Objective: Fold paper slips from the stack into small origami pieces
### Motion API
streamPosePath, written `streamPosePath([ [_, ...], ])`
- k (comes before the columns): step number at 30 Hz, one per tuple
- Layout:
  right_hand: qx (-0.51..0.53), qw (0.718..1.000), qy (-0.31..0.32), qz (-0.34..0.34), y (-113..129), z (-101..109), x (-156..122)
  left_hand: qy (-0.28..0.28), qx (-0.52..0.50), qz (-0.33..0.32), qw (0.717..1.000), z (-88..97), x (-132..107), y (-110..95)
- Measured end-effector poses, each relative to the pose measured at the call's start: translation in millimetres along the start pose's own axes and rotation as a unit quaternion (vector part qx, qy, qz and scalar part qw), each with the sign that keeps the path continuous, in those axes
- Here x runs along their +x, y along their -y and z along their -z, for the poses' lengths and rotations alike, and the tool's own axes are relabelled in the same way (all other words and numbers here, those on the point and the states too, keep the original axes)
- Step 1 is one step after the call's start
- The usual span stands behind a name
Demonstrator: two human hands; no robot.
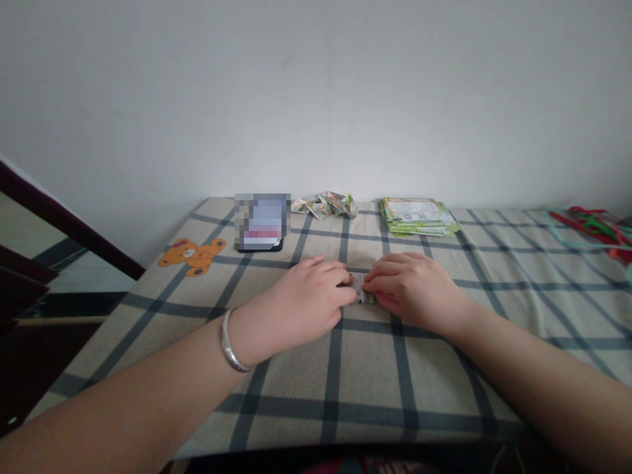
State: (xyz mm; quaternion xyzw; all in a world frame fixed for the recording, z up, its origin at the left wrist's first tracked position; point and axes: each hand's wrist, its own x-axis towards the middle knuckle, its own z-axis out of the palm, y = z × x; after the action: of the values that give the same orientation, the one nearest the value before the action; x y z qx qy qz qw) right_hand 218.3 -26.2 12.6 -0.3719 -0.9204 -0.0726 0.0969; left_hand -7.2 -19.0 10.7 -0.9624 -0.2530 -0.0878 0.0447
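Note:
My left hand (309,296) and my right hand (412,286) meet at the middle of the checked tablecloth (345,368). Both press with curled fingers on a small folded piece of printed paper (360,289) that lies flat between them. Only a narrow strip of the paper shows; the rest is under my fingers. A silver bangle (230,342) sits on my left wrist.
At the back lie several folded paper pieces (326,205), a stack of green printed sheets (419,217) and a dark phone (261,224). Red and green strings (597,227) are at the far right. A bear print (192,255) marks the cloth at the left, near the table's edge.

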Motion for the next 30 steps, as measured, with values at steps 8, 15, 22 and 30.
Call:
streamPosePath([
  [8, -0.041, 0.998, 0.011, -0.035, -1.7, -0.7, -2.1, -0.003, -0.034, -0.013, 0.999, 2.2, 0.1, 5.9],
  [15, -0.043, 0.997, 0.010, -0.062, -1.8, -2.3, -2.3, 0.012, -0.038, -0.018, 0.999, 1.4, -0.1, 10.3],
  [22, -0.028, 0.997, 0.002, -0.071, -0.7, -2.1, -0.2, 0.010, -0.037, -0.014, 0.999, 3.6, -0.6, 9.9],
  [30, 0.131, 0.988, -0.038, -0.070, -30.6, -13.7, -6.4, -0.027, -0.105, 0.005, 0.994, -5.7, 0.5, 16.8],
])
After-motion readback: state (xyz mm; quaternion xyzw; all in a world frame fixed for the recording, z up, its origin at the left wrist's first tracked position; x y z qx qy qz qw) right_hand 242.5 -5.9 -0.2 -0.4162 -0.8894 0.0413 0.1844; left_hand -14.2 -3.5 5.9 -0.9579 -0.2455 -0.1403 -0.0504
